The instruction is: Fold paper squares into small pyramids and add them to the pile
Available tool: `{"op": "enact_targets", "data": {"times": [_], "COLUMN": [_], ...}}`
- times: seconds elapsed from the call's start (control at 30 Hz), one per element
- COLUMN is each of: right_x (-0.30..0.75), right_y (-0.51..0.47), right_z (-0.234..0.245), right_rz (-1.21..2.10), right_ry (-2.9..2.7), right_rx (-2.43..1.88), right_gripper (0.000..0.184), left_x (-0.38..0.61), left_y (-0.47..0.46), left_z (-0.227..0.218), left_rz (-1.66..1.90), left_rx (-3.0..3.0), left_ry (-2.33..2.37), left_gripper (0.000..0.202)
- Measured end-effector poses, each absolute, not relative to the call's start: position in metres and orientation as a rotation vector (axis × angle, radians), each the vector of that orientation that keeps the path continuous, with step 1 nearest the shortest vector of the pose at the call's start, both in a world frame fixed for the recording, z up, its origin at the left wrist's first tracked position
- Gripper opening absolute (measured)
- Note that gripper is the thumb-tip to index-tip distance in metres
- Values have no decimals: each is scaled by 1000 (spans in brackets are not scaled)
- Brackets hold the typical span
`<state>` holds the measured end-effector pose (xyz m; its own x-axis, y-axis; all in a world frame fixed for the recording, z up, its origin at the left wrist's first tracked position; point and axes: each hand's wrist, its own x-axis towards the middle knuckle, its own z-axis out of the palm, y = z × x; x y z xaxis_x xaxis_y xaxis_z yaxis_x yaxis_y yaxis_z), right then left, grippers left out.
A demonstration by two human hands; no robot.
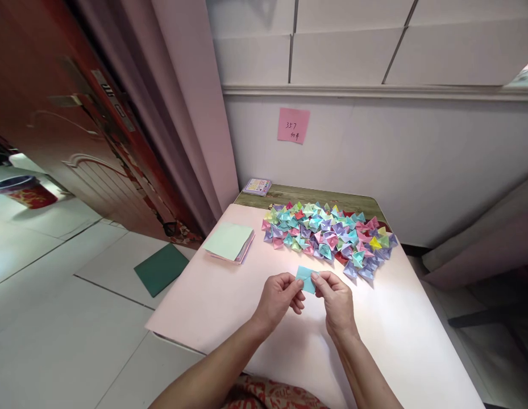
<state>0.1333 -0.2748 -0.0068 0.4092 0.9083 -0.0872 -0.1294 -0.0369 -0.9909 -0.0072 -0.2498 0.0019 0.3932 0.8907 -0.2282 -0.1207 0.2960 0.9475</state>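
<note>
A small folded square of light blue paper (307, 278) is held up over the table between my two hands. My left hand (281, 294) pinches its left edge between thumb and fingers. On the right edge, my right hand (335, 298) grips it with the thumb on top. Creases cross the paper's face. Beyond my hands lies a broad heap of folded paper boats (325, 233) in blue, purple, pink, green, yellow and red. To the left of the heap rests a stack of square paper sheets (229, 241), pale green on top.
The table carries a pale pink cover (212, 301). At its far left corner sits a small packet (257, 186). A pink note (293, 125) is stuck to the wall. On the floor at left are a dark green square (161, 269) and a bucket (25, 190) near the door (76, 125).
</note>
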Motion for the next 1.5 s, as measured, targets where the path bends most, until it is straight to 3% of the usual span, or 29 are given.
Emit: {"op": "enact_targets", "data": {"times": [0.37, 0.57, 0.7, 0.83, 1.17, 1.33, 1.5], "right_x": [136, 132, 129, 128, 135, 142, 142], "right_y": [-280, -287, -289, -289, -286, -282, -283], "right_z": [-4, 2, 12, 18, 8, 3, 3], "right_rz": [902, 779, 687, 615, 902, 1006, 988], "right_ry": [-906, -1116, -1196, -1202, -1030, -826, -830], "right_rx": [-1369, -1354, -1378, -1399, -1376, -1273, -1310], "right_gripper": [34, 25, 37, 21, 33, 52, 44], "left_x": [-9, -10, -10, -9, -11, -16, -17], "left_y": [-250, -247, -247, -250, -250, -243, -240], "left_z": [4, 5, 10, 15, 12, 7, 5], "left_rz": [825, 920, 947, 938, 923, 931, 844], "left_rx": [978, 816, 896, 1067, 1073, 663, 349], "left_ry": [895, 798, 748, 792, 798, 809, 756], "left_gripper": [38, 33, 26, 23, 25, 24, 18]}}
